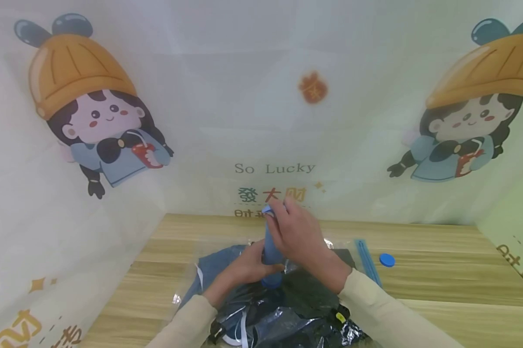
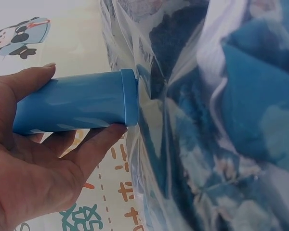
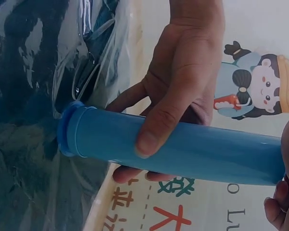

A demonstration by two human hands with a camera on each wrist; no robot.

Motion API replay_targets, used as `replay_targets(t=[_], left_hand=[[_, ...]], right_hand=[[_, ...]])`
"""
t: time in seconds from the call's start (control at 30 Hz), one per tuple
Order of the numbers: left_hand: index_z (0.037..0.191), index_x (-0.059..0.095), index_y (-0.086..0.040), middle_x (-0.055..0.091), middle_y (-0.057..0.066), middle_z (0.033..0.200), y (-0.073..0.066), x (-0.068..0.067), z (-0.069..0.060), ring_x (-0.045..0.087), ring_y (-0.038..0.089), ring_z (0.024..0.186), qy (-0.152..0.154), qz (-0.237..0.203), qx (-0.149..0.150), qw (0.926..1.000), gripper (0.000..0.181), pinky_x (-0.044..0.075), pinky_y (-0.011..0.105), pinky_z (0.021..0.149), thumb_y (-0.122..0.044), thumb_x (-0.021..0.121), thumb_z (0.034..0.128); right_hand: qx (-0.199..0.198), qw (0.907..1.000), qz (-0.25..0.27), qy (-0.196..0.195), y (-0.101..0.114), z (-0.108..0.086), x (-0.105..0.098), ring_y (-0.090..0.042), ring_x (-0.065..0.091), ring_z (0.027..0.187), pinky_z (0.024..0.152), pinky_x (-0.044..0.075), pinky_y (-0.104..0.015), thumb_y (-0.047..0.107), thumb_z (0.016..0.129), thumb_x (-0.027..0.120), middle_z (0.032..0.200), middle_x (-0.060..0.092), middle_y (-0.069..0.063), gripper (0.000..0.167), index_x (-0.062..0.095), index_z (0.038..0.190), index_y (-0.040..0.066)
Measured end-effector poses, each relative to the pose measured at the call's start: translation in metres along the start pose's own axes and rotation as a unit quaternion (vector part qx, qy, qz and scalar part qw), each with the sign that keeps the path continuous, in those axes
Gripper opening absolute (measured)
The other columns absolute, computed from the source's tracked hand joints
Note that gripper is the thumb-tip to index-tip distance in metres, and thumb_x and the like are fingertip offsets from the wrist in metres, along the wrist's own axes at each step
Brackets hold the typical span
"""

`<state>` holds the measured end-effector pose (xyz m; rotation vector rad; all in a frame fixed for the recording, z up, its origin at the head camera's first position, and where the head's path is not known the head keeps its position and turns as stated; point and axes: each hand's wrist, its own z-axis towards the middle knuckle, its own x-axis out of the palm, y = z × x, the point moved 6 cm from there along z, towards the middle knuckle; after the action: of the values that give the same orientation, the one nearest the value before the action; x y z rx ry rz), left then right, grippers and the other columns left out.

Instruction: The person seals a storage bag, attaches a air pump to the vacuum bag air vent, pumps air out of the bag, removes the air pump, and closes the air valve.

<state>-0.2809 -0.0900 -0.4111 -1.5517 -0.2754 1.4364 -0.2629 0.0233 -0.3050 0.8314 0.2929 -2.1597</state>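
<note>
A blue hand pump stands nearly upright on a clear plastic vacuum storage bag that holds dark and blue folded cloth. My left hand grips the pump's barrel low down, thumb on one side and fingers on the other. At the top end, my right hand holds the pump with curled fingers; it partly hides that end. In the left wrist view, the rimmed base of the pump meets the wrinkled film. The right wrist view shows the long barrel between both hands.
Right of the bag lies a round blue cap on the wooden table. A blue strip runs along the bag's right edge. Printed white cloth hangs behind and at both sides.
</note>
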Motion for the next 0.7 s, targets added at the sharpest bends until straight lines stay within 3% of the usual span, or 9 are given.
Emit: replay_targets(t=[0.27, 0.4, 0.57, 0.7], left_hand=[[0.142, 0.05, -0.005, 0.067, 0.008, 0.121, 0.001, 0.001, -0.001, 0.063, 0.032, 0.114, 0.004, -0.018, -0.018, 0.9997, 0.06, 0.048, 0.051, 0.1, -0.019, 0.078, 0.0902], [0.138, 0.052, -0.004, 0.069, 0.006, 0.114, 0.003, 0.003, -0.001, 0.065, 0.032, 0.11, 0.006, -0.034, -0.041, 0.9986, 0.055, 0.049, 0.053, 0.099, -0.018, 0.077, 0.0909], [0.133, 0.055, -0.002, 0.07, 0.007, 0.112, 0.005, 0.004, -0.001, 0.065, 0.033, 0.11, 0.005, -0.035, -0.062, 0.9975, 0.051, 0.05, 0.055, 0.097, -0.019, 0.078, 0.0911], [0.132, 0.056, -0.003, 0.07, 0.006, 0.111, 0.006, 0.004, -0.001, 0.065, 0.033, 0.109, 0.004, -0.027, -0.061, 0.9977, 0.049, 0.05, 0.055, 0.096, -0.02, 0.078, 0.0909]], right_hand=[[-0.014, 0.9997, -0.001, 0.017, 0.003, 0.016, -0.009, -0.013, 0.043, 0.057, 0.044, 0.037, -0.027, 0.012, 0.103, 0.054, 0.081, 0.047, -0.003, 0.014, 0.053, 0.111, 0.001], [-0.019, 0.9998, 0.0, -0.01, 0.006, 0.042, -0.032, -0.015, 0.043, 0.055, 0.042, 0.036, -0.029, 0.012, 0.104, 0.054, 0.078, 0.045, -0.004, 0.013, 0.052, 0.109, 0.0], [-0.037, 0.9971, 0.027, -0.061, 0.008, 0.079, -0.07, -0.02, 0.047, 0.064, 0.048, 0.042, -0.029, 0.01, 0.104, 0.055, 0.082, 0.048, -0.007, 0.015, 0.053, 0.109, -0.003], [-0.041, 0.9939, 0.037, -0.095, 0.01, 0.092, -0.085, -0.021, 0.046, 0.066, 0.051, 0.043, -0.03, 0.009, 0.103, 0.055, 0.086, 0.05, -0.009, 0.014, 0.055, 0.108, -0.004]])
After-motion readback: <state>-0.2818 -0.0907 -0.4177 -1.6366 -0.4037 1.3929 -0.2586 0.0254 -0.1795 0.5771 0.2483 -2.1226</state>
